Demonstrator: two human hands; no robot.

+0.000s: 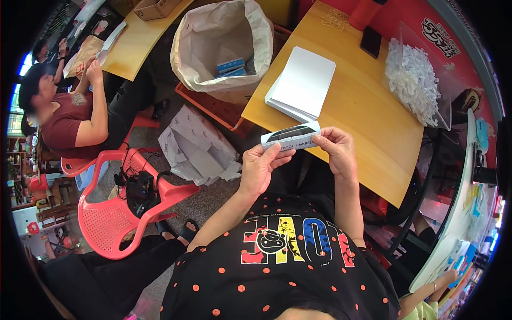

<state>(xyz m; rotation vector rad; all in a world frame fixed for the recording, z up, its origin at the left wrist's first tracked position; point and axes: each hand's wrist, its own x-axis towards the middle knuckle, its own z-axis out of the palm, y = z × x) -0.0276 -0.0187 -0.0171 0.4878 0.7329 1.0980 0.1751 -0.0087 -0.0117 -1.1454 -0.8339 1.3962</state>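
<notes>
A small printed cardboard box (290, 136), pale with a dark curved picture on it, is held level between my two hands just off the table's near-left edge. My left hand (261, 166) pinches its left end between thumb and fingers. At its right end my right hand (338, 151) grips it the same way, thumb on the near face. Just beyond the box lies a stack of flat white card pieces (304, 82) on the wooden table (368, 112). Whether anything is inside the box cannot be seen.
A large paper-lined sack (186, 53) with blue boxes (230, 66) inside stands beyond the table's left edge. On the table are a clear bin of white plastic pieces (413, 80), a phone (370, 42) and rubber bands (335, 19). A red chair (101, 224) and a seated co-worker (74, 120) are left.
</notes>
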